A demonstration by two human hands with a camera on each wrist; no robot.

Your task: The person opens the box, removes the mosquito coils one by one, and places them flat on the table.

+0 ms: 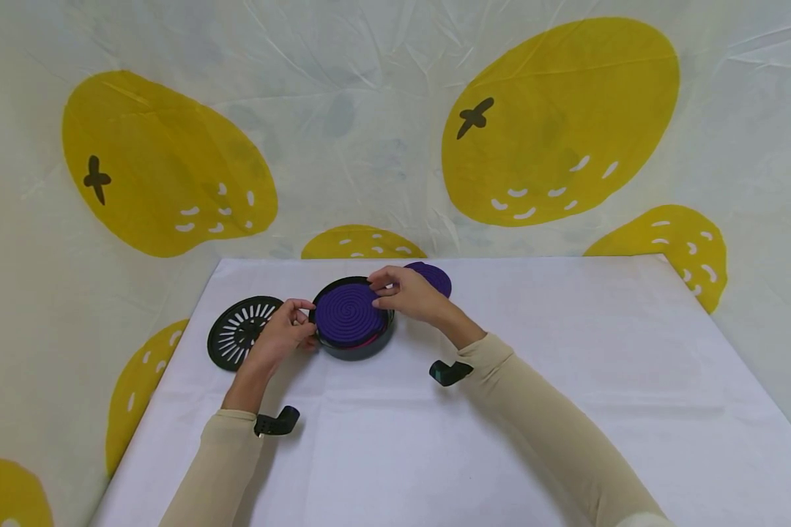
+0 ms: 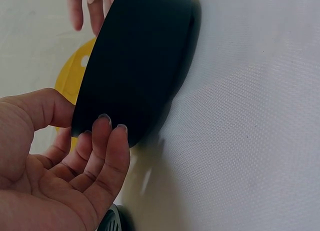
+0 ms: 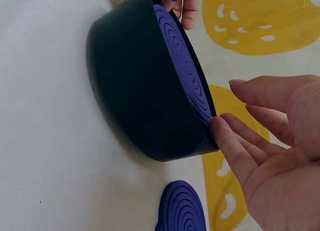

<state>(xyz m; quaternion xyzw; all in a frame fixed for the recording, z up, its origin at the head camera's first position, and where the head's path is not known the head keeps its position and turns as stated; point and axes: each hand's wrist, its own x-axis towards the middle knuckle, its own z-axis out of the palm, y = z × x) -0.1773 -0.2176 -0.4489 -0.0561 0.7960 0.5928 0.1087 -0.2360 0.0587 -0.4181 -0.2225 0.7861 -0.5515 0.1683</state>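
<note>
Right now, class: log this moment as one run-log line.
left hand: holds bowl rim | right hand: fingertips on coil edge | coil: in bowl | lid: left of bowl

Both arms reach forward in beige sleeves, forearms converging toward centre, a black camera mount strapped at each wrist. Left hand [image 1: 282, 327]: palm turned inward, fingers loosely curled, thumb opposed, fingertips [image 2: 103, 125] in contact. Right hand [image 1: 405, 291]: palm down, fingers nearly straight, one fingertip [image 3: 218, 125] touching, the others apart.
</note>
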